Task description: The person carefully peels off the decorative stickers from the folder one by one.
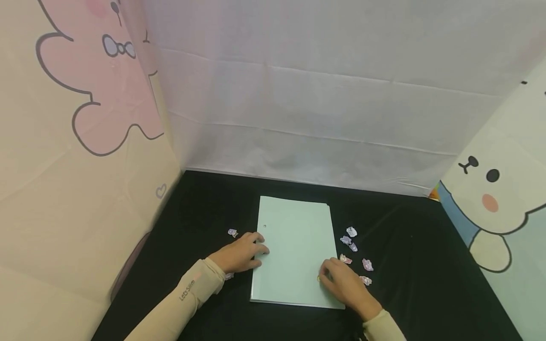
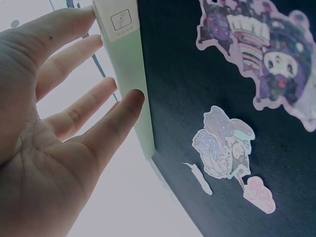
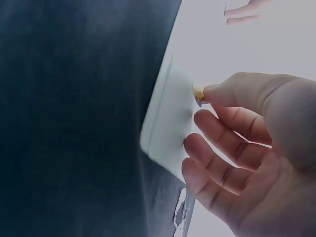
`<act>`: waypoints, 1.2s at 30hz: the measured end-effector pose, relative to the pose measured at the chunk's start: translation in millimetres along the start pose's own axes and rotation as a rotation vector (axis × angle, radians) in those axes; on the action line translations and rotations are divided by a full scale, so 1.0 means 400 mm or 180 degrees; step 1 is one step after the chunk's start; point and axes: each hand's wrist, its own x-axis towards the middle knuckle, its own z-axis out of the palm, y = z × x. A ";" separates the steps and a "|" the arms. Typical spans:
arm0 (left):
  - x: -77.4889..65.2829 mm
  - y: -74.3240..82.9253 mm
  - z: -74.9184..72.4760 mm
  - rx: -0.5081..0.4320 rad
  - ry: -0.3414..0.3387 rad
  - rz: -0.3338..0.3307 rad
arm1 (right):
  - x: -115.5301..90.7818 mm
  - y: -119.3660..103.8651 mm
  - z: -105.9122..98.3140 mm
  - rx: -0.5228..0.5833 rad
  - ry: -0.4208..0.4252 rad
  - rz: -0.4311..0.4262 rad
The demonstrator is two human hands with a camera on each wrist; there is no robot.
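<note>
A pale green file folder (image 1: pixel 296 246) lies flat on the black table, its labelled spine (image 2: pixel 121 54) showing in the left wrist view. My left hand (image 1: pixel 241 252) rests at the folder's left edge, fingers loosely spread and holding nothing. Over the lower right part of the cover, my right hand (image 1: pixel 343 284) pinches a small sticker between thumb and index finger. Only a yellow and dark bit of that sticker (image 3: pixel 198 93) shows past the thumb; its picture is hidden.
Several cut-out cartoon stickers, one of them a pink sticker (image 1: pixel 368 264), are scattered right of the folder. Left of it lie more, including a purple sticker (image 1: pixel 232 232) and a small pink sticker (image 2: pixel 259 195). Cloth walls (image 1: pixel 298 94) enclose the table's back and sides.
</note>
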 end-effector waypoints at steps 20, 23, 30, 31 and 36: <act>0.002 -0.007 0.005 0.0022 -0.0008 -0.0002 | -0.062 0.123 -0.090 -0.0054 -0.0181 0.0945; 0.002 -0.005 0.003 0.0009 -0.0030 -0.0019 | -0.069 0.142 -0.099 -0.0110 -0.0170 0.1018; 0.004 0.001 -0.001 0.0004 -0.0042 -0.0038 | -0.080 0.164 -0.118 -0.0147 -0.0105 0.1067; 0.004 0.001 0.000 0.0006 -0.0044 -0.0040 | -0.082 0.166 -0.120 -0.0155 -0.0103 0.1064; 0.003 0.001 0.001 0.0005 -0.0049 -0.0039 | -0.088 0.177 -0.123 -0.0193 -0.0136 0.1079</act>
